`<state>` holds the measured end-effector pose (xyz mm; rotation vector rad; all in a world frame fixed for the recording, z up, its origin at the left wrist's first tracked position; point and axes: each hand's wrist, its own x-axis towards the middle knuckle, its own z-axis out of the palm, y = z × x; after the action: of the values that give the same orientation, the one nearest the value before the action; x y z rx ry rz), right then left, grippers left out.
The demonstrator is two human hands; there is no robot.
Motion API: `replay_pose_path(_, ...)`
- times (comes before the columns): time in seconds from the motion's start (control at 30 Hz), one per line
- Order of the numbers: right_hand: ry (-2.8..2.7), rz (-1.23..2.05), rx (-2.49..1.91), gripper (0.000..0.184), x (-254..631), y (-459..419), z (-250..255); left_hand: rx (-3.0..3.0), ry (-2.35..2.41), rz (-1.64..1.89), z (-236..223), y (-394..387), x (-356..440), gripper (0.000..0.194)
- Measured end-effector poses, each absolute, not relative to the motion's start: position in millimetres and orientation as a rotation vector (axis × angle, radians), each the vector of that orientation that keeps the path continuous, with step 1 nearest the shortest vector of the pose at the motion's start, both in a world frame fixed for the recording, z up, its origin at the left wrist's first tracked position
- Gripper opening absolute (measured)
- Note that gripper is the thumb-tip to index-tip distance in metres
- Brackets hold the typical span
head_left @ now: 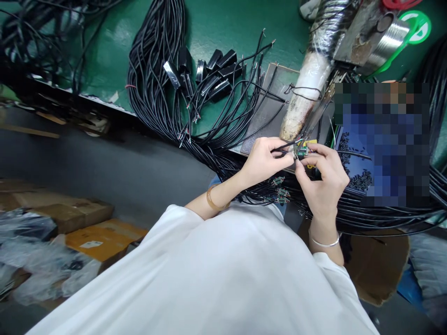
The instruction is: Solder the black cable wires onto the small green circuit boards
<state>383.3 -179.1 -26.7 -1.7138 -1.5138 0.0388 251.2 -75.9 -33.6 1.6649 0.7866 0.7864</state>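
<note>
My left hand [266, 159] is closed, its thumb and fingers pinching a black cable [278, 149] whose thin coloured wire ends point to the right. Against those wire ends sits a small green circuit board [302, 151] with metal pins. My right hand [324, 173] pinches the board's right side between thumb and fingers. Something yellow [310, 165] shows just behind the right fingers. Below the hands, several more green boards [282, 192] hang on cables near my lap. Exactly which wire touches which pin is too small to tell.
A plastic-wrapped tube [303, 95] slants down to just above my hands. Bundled black cables [153, 79] and black plastic housings [220, 74] lie on the green table [115, 35]. A solder spool [387, 44] stands at the back right, above a blue tray [359, 160] of small black parts.
</note>
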Motion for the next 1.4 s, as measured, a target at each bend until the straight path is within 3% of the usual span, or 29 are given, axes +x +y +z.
replay_pose_path(0.53, -1.562, 0.112, -1.704, 0.011, 381, -182, -23, 1.734, 0.806, 0.734, -31, -77, 246, 0.013)
replay_pose_path(0.7, -1.537, 0.14, -1.76, 0.002, 386, -187, -25, 1.689, 0.747, 0.663, -32, -84, 244, 0.021)
replay_pose_path(0.83, -1.643, 0.002, -1.841, 0.003, 394, -197, -25, 1.413, 0.695, 0.737, -40, -101, 241, 0.016)
replay_pose_path(0.93, -1.566, -0.051, -1.845, 0.004, 400, -206, -21, 1.089, 0.68, 0.809, -46, -115, 242, 0.023)
replay_pose_path(1.07, -1.327, 0.083, -1.837, 0.01, 402, -212, -12, 1.017, 0.693, 0.775, -46, -122, 239, 0.032)
replay_pose_path(1.2, -1.213, 0.252, -1.848, 0.016, 399, -207, -9, 1.318, 0.64, 0.58, -41, -120, 228, 0.041)
replay_pose_path(1.3, -1.207, 0.345, -1.845, 0.017, 395, -200, -11, 1.4, 0.597, 0.535, -44, -119, 221, 0.03)
replay_pose_path(1.4, -1.201, 0.382, -1.848, 0.018, 391, -196, -15, 1.318, 0.611, 0.566, -49, -120, 219, 0.043)
